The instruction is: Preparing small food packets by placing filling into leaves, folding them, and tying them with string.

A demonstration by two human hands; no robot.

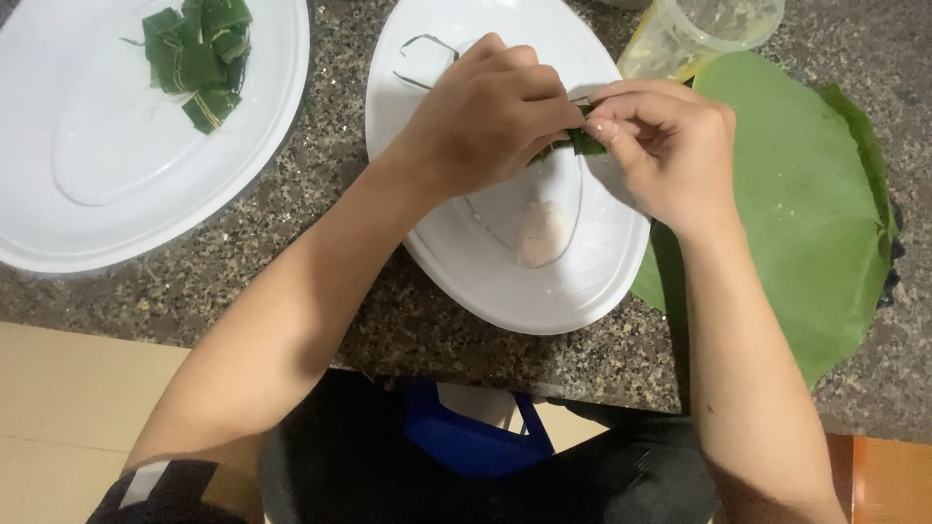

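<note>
My left hand point(490, 121) and my right hand point(665, 150) meet above a white oval plate point(582, 291), both pinching a small folded green leaf parcel point(585, 144) between their fingertips. Most of the parcel is hidden by my fingers. On the plate below lies a pale pinkish lump of filling point(542, 233). A thin green strip point(427, 44) lies at the plate's far end.
A second white oval plate point(97, 194) at the left holds several folded green leaf parcels point(199, 58). A large green leaf point(796, 213) is spread on the speckled stone counter point(320, 184) at the right. A clear plastic cup point(699, 34) stands behind it.
</note>
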